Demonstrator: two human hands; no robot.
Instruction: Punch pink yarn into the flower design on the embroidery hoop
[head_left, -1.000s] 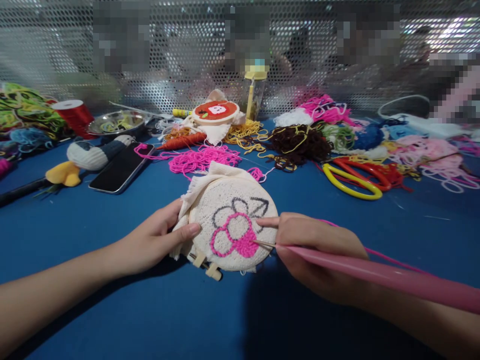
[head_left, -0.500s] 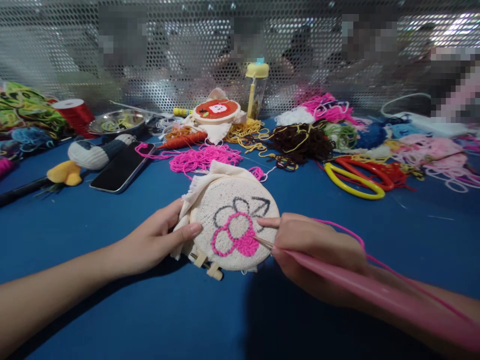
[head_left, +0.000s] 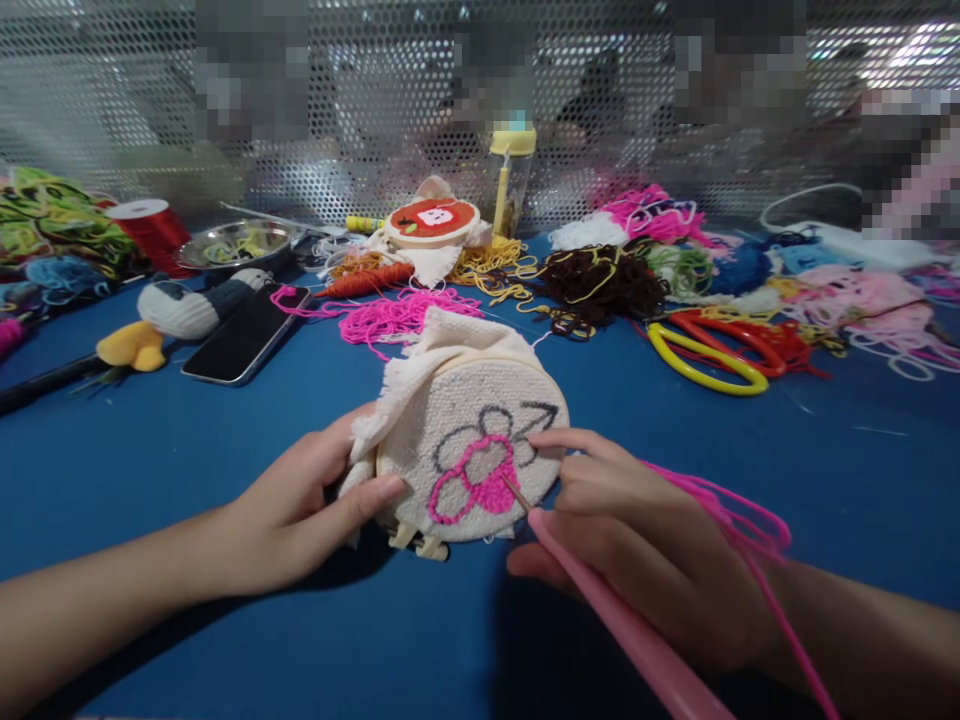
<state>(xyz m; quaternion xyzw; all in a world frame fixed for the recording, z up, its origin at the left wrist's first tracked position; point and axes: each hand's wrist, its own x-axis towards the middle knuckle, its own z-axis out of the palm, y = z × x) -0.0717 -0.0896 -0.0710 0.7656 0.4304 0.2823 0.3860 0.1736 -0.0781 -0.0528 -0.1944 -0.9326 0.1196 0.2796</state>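
Note:
My left hand (head_left: 315, 510) grips the left edge of an embroidery hoop (head_left: 416, 430) stretched with cream cloth, thumb on the front. The cloth carries a grey-drawn flower; two of its rings are outlined in pink yarn and one petal (head_left: 496, 494) is filled with pink loops. In my right hand (head_left: 637, 540) is a pink punch needle (head_left: 600, 595), its metal tip at the filled petal. The right index finger is stretched out onto the cloth near the grey outline. Pink yarn (head_left: 750, 530) loops loosely over the right hand and wrist.
Behind the hoop lie pink yarn (head_left: 397, 318), a second hoop (head_left: 435, 222) and dark brown yarn (head_left: 600, 280). Yellow-handled scissors (head_left: 709, 370) lie at right; a phone (head_left: 244, 345) and a plush toy (head_left: 180, 305) at left. A perforated metal panel (head_left: 375, 110) stands at the back.
The hoop has tilted, its right side turning away. My right hand has shifted, the punch needle now pointing more steeply down towards me. The yarn beside my right hand has become slack and looped.

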